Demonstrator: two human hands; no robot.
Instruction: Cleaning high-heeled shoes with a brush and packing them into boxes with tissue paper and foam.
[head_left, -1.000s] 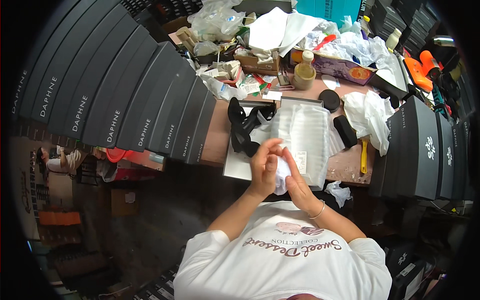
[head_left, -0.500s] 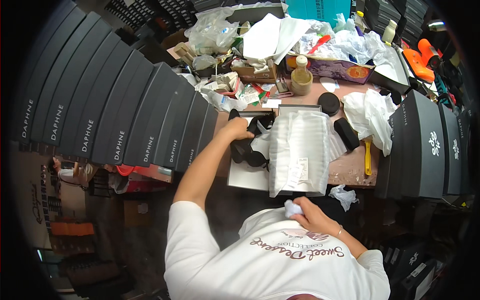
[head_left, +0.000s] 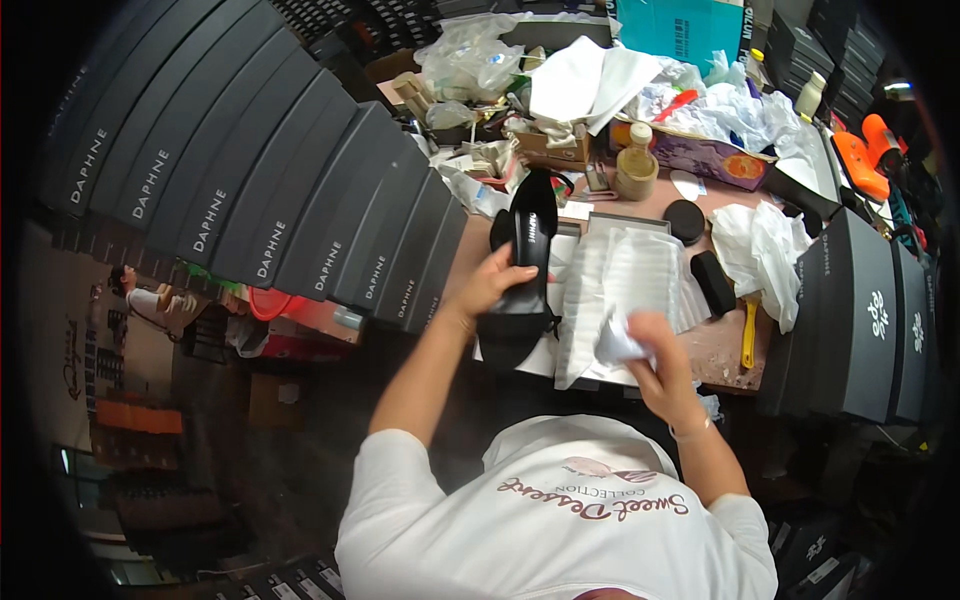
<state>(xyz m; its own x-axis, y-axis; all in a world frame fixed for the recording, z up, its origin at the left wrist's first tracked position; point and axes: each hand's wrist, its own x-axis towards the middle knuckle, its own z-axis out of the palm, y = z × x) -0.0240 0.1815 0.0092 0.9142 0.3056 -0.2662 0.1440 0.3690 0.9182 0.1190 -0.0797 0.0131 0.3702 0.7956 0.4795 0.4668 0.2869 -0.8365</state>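
My left hand (head_left: pixel 488 283) is closed round a black shoe (head_left: pixel 535 225), lifted with its smooth black insole facing up. More black material hangs below that hand; whether it is a second shoe I cannot tell. In my right hand (head_left: pixel 662 368), blurred by motion, is a wad of white paper or cloth (head_left: pixel 615 340). The wad is in front of the white padded wrapping (head_left: pixel 630 265). That wrapping lies over the right part of an open shoe box (head_left: pixel 640 222), whose white inside shows partly beneath the shoe.
Dark shoe boxes (head_left: pixel 290 200) stand in a long row on the left, more boxes (head_left: pixel 850 320) on the right. A yellow-handled tool (head_left: pixel 749 335), a round black tin (head_left: pixel 685 221), a bottle (head_left: pixel 636 165) and crumpled white paper (head_left: pixel 760 250) lie around the wrapping. A person (head_left: pixel 145 300) is far left.
My left hand has raised the black shoe out of the box and turned its insole up. My right hand has moved up and forward from my shirt with the white wad.
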